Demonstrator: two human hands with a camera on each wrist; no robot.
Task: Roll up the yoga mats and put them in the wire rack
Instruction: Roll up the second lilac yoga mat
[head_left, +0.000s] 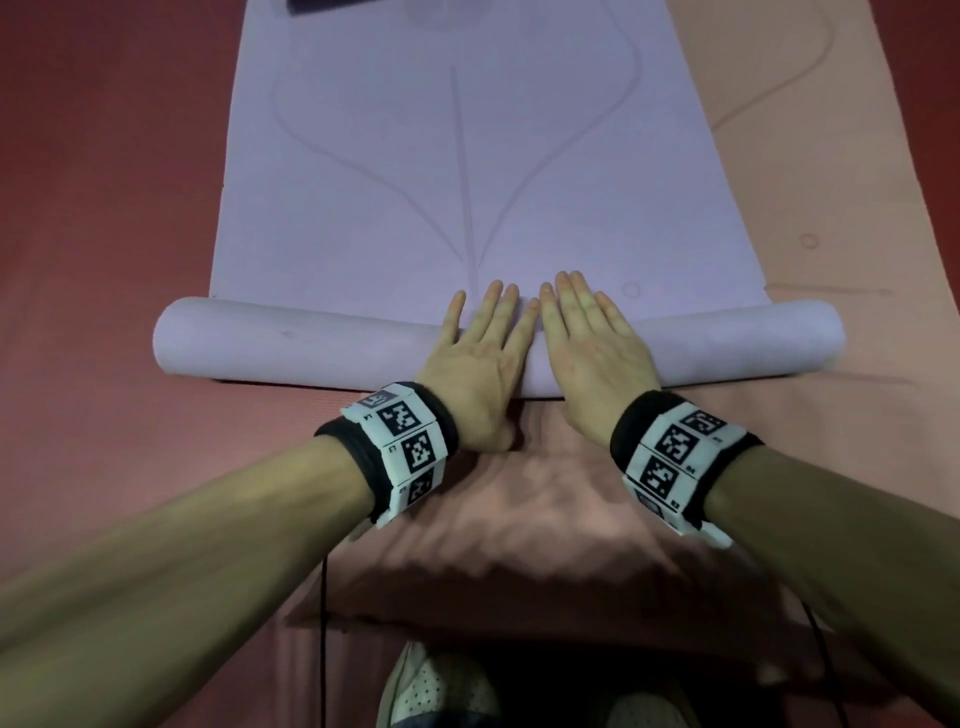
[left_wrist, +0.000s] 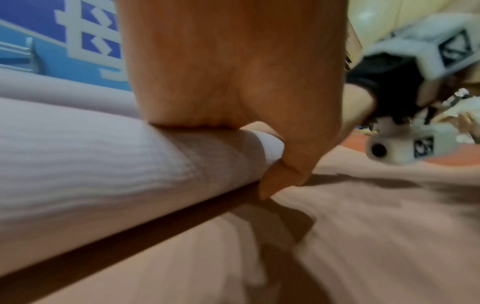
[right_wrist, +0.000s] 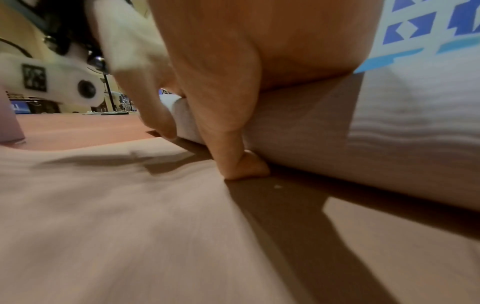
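Palms of your left hand (head_left: 478, 358) and right hand (head_left: 592, 353) lie flat and open, gripping nothing, bunched mid-roll at 12 o'clock on the lilac mat (head_left: 467, 171), so its unpressed ends at 9 and 3 o'clock could slacken and telescope.

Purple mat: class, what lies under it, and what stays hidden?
The purple mat lies on a pink mat over red floor. Both hands, left hand and right hand, press its roll. Pink mat's covered part stays hidden.

i see dim, warm indoor light from above; soft shadows fall toward the bottom of the head view. both wrist views smear with motion blur low down, and edges bow from the wide lens.
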